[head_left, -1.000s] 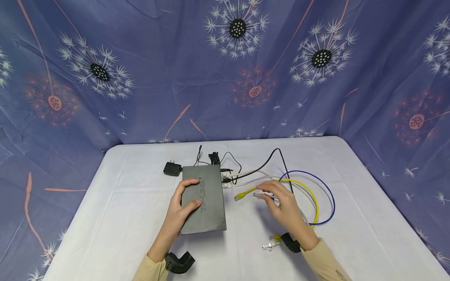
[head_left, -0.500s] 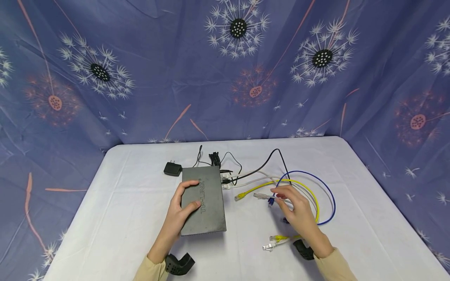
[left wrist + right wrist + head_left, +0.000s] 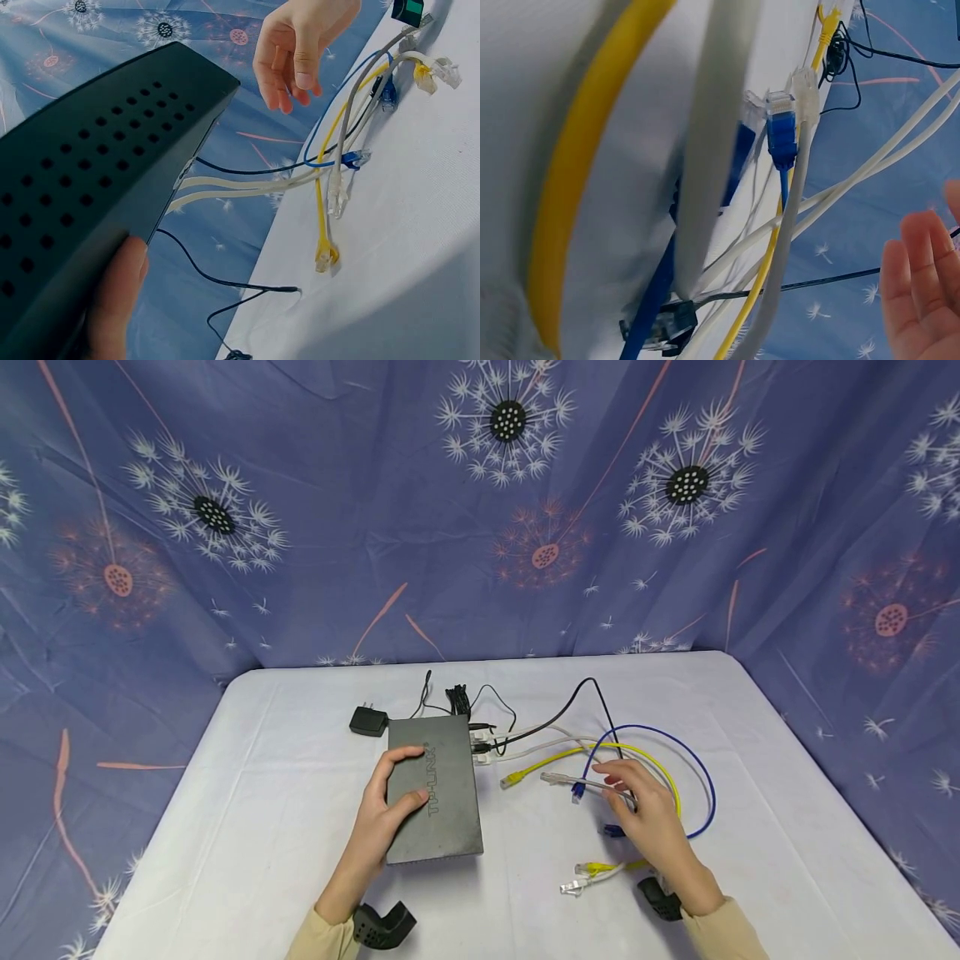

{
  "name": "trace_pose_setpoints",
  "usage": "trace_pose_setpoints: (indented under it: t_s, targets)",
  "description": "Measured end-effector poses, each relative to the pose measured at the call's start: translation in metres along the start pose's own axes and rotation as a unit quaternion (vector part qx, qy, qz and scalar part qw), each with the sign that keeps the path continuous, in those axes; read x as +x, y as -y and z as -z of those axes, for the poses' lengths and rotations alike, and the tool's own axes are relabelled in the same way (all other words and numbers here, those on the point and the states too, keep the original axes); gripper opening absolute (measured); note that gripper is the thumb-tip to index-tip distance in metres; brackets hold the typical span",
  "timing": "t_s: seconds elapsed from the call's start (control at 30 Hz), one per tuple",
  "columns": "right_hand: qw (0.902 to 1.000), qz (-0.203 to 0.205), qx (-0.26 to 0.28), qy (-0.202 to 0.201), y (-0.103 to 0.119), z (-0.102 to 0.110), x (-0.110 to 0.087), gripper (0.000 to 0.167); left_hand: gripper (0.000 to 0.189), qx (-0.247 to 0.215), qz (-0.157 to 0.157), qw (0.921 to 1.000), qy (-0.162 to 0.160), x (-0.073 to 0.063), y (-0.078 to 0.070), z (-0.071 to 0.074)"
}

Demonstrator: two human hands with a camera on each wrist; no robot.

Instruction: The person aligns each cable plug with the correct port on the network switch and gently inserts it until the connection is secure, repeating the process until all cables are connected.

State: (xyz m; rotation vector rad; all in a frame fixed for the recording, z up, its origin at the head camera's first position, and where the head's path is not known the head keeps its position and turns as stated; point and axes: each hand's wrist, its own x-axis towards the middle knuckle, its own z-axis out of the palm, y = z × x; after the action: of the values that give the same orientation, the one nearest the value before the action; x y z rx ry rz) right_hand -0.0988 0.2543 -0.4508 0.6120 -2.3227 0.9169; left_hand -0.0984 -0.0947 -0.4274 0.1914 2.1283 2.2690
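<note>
The left hand (image 3: pixel 375 810) grips a flat dark box (image 3: pixel 453 802) lettered TP-LINK by its left edge, two fingertips on the top and the others out of my sight. The right hand (image 3: pixel 652 818), well off to the other side, hangs over the cables with its fingers loosely bent; the wrist views suggest they hold nothing.

Just ahead of those right fingers lie the grey cable's plug (image 3: pixel 555 778) and a blue plug (image 3: pixel 577 792), with a yellow plug (image 3: pixel 512 779) farther toward the box. Nearer the person, below the right fingers, a clear plug (image 3: pixel 573 887) rests on the counter (image 3: pixel 247 827). Beyond the left fingertips sits a black adapter (image 3: pixel 368 721).

The box looks stiff, smooth and fairly light, so I'd hold it by opposite edges, minding the pull of the black cable (image 3: pixel 558 714) and the pale leads (image 3: pixel 528 747) at its far side. The loose cables look springy; I'd pinch them just behind the plugs, whose clips seem fragile.

The ports are hard to make out, the right hand covers part of the cable tangle, and I can't tell whether the box is fully off the counter
</note>
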Motion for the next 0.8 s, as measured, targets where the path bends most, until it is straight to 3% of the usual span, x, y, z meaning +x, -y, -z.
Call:
trace_pose_setpoints:
  t_s: [0.33,0.8]
  targets:
    - [0.9998,-0.009,-0.005,0.018,-0.005,0.005,-0.007,0.054,0.051,-0.001,0.003,1.0,-0.001,0.0,0.0,0.0]
    - [0.9942,-0.069,-0.037,0.074,-0.012,0.012,-0.02,0.059,0.051,-0.004,0.003,1.0,0.0,0.0,0.002,0.0]
